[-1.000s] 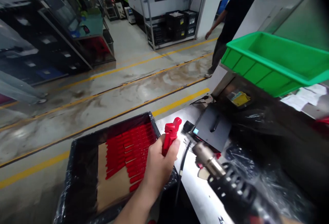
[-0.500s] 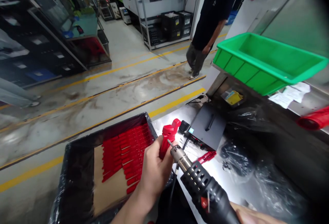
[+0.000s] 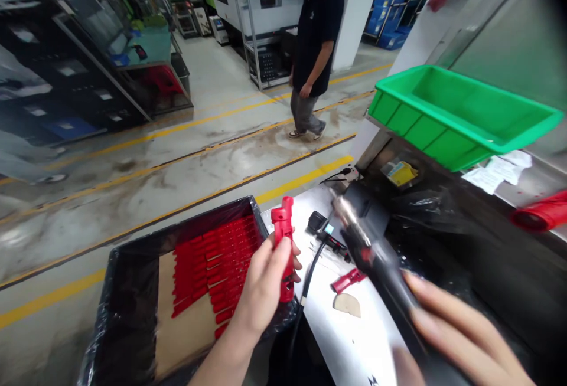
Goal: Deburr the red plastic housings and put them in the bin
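My left hand (image 3: 261,283) is closed around a red plastic part (image 3: 282,221), which stands upright with its jointed end on top. In my right hand (image 3: 460,327) is a black hot air gun (image 3: 392,285), its metal nozzle blurred by motion and pointing up and left, apart from the part. A second red part (image 3: 349,280) lies on the white worktop (image 3: 349,344), beside a tan half-round piece (image 3: 347,305). Below and left of my left hand, a black lined crate (image 3: 116,309) holds rows of red parts (image 3: 233,250) on brown cardboard.
Behind the nozzle sits a dark control box (image 3: 376,212), with a black cable (image 3: 311,274) running down the worktop. A green bin (image 3: 443,132) stands at the upper right, near a red roll (image 3: 540,209). A person (image 3: 316,49) walks in the aisle.
The hot air gun has swung up and right, away from the red part. My left hand has turned the part more upright. The person in the aisle has moved left.
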### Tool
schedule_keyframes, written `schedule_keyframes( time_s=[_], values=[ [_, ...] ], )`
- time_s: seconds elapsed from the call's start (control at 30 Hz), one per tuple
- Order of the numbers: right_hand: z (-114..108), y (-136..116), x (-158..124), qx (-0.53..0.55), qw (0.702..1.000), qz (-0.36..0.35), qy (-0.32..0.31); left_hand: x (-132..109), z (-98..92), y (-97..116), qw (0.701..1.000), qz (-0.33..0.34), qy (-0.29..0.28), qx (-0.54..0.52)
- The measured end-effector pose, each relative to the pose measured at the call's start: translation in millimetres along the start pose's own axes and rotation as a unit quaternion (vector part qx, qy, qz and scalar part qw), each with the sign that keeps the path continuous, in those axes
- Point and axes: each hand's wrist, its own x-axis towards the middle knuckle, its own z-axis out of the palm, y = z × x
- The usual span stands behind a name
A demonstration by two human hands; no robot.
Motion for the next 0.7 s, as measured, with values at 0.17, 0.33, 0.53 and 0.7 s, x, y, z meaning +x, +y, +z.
schedule_keyframes(
  time_s=[0.17,0.33,0.53,0.7],
  values=[
    [93,76,32,-0.061,0.989,0.017,-0.133,-4,0.3,1,0.979,-0.058,-0.028,-0.193],
    [169,130,24,-0.134,0.96,0.031,-0.246,-16,3.9,3,0.977,-0.055,-0.059,-0.195],
    [210,135,0,-0.208,0.933,0.028,-0.293,-23,8.2,-6,0.982,0.001,-0.076,-0.17],
    [212,131,-25,-0.253,0.921,0.019,-0.296,-25,20.4,-9,0.991,-0.028,-0.083,-0.099]
  ],
)
